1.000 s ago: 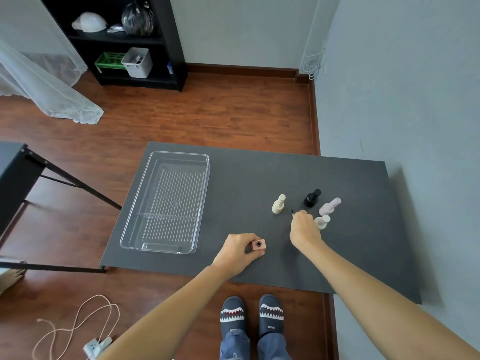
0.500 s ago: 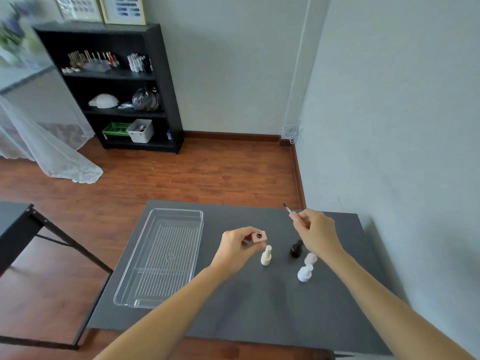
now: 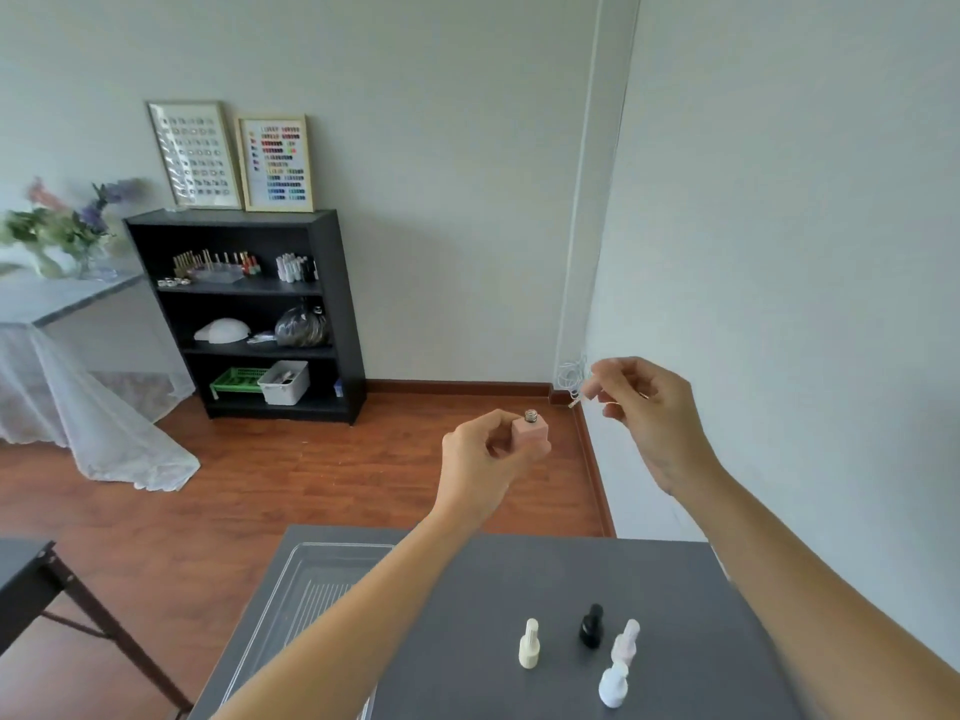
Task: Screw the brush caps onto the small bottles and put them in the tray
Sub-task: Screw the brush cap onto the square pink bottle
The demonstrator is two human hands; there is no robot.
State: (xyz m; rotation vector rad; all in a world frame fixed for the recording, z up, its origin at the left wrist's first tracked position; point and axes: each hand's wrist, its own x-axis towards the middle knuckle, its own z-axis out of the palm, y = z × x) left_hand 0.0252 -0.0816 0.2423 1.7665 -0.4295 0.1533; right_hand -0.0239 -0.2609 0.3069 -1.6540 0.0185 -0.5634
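Note:
My left hand (image 3: 485, 454) grips a small square pink bottle (image 3: 532, 431), upright, its threaded neck bare. To its right, my right hand (image 3: 641, 407) pinches a brush cap (image 3: 579, 399) whose brush tip points left toward the bottle; the cap itself is mostly hidden in my fingers. Both are raised in the air well above the dark grey table (image 3: 467, 615). A clear plastic tray (image 3: 306, 595) lies on the table's left part, half hidden by my left forearm. On the table stand capped bottles: cream (image 3: 529, 644), black (image 3: 591, 625), pale pink (image 3: 625, 641), white (image 3: 613, 685).
A grey wall (image 3: 805, 304) runs close along the table's right side. A black shelf unit (image 3: 249, 314) stands at the far wall across the wooden floor. Another dark table's corner (image 3: 26, 574) shows at the left edge.
Both hands have lifted from table height up into the air, carrying the pink bottle and the brush cap. My head has tilted upward, so the table has dropped to the bottom of the view.

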